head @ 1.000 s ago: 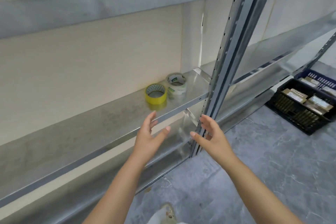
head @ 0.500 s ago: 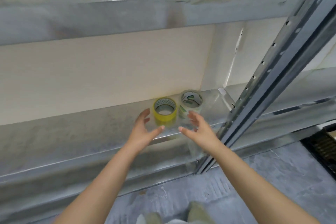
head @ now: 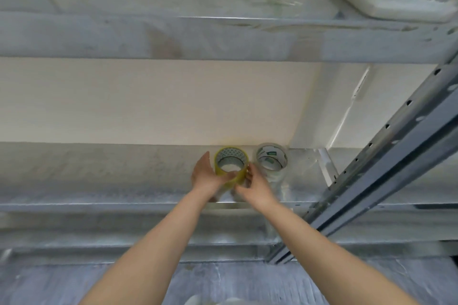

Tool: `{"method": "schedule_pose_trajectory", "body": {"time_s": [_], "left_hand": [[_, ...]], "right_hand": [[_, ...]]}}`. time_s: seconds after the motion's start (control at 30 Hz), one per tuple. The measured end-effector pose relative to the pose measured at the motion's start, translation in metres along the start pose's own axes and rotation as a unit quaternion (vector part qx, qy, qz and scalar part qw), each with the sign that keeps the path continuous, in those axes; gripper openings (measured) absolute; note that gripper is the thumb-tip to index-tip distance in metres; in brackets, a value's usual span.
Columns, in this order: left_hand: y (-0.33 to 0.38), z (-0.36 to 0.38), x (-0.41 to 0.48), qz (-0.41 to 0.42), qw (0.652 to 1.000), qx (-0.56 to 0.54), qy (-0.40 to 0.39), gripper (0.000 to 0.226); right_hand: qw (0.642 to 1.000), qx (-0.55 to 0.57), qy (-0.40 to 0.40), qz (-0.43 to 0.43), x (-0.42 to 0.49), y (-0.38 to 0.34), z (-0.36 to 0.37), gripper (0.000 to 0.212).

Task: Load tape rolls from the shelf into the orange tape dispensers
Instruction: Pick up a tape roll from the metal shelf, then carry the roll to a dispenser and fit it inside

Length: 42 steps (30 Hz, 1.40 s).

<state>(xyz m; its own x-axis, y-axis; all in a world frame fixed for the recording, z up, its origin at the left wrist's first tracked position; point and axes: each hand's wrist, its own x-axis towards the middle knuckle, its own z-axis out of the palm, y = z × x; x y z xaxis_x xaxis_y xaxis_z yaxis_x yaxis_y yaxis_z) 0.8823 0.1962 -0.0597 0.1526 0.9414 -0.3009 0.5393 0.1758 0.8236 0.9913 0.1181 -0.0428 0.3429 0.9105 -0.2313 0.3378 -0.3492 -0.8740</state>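
**A:** Where's the tape right now?

**B:** The yellow tape roll [head: 230,154] is at the back of the shelf [head: 124,171], close to the wall [head: 148,101], and both hands are on it. The left hand [head: 204,177] cups its left side with the thumb curled across the front. The right hand [head: 256,187] has bent fingers against its right side. So each grip is closed round that one roll, not spread wide.

**A:** Why two hands for something that light?

**B:** My guess is reach. The roll sits deep under the upper shelf [head: 198,37], and both arms are stretched well forward. Clamping it from both sides would keep it from sliding toward the wall. Its hole faces the camera, so it looks tipped up, but the blur hides whether it has left the shelf.

**A:** And the other one?

**B:** The clear tape roll [head: 270,156] stands just beside it on the right, near the corner by the post [head: 396,156]. No hand touches it.

**A:** Any dispensers about?

**B:** None in view. I'd judge this as the pickup, an early step, with the loading not yet begun. The roll will have to be carried to wherever the dispensers are.
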Motion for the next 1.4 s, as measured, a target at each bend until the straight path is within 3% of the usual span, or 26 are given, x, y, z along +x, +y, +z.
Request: {"method": "schedule_pose_trajectory", "body": {"time_s": [0.07, 0.23, 0.5, 0.83, 0.97, 1.13, 1.4], "left_hand": [[0.001, 0.002, -0.001, 0.006, 1.000, 0.010, -0.004, 0.111], [0.004, 0.002, -0.014, 0.092, 0.988, 0.104, 0.071, 0.065], [-0.005, -0.016, -0.030, 0.094, 0.983, -0.027, 0.158, 0.067], [-0.039, -0.059, -0.071, 0.031, 0.951, -0.112, 0.287, 0.075], [-0.060, -0.072, -0.097, 0.008, 0.926, -0.151, 0.345, 0.070], [-0.085, -0.098, -0.125, -0.015, 0.900, -0.158, 0.405, 0.071], [-0.117, -0.151, -0.155, -0.010, 0.880, -0.184, 0.437, 0.066]], "right_hand": [[1.000, -0.015, 0.007, -0.006, 0.004, -0.002, 0.002, 0.039], [0.999, -0.031, 0.016, -0.040, 0.006, -0.003, 0.006, 0.035], [0.994, 0.026, -0.020, -0.105, 0.003, -0.006, 0.017, 0.062], [0.961, 0.015, -0.097, -0.258, -0.010, -0.033, 0.063, 0.057], [0.958, 0.000, -0.145, -0.246, -0.025, -0.034, 0.089, 0.069], [0.942, 0.013, -0.216, -0.256, -0.047, -0.045, 0.125, 0.070], [0.920, 0.032, -0.266, -0.285, -0.068, -0.071, 0.180, 0.069]]}}
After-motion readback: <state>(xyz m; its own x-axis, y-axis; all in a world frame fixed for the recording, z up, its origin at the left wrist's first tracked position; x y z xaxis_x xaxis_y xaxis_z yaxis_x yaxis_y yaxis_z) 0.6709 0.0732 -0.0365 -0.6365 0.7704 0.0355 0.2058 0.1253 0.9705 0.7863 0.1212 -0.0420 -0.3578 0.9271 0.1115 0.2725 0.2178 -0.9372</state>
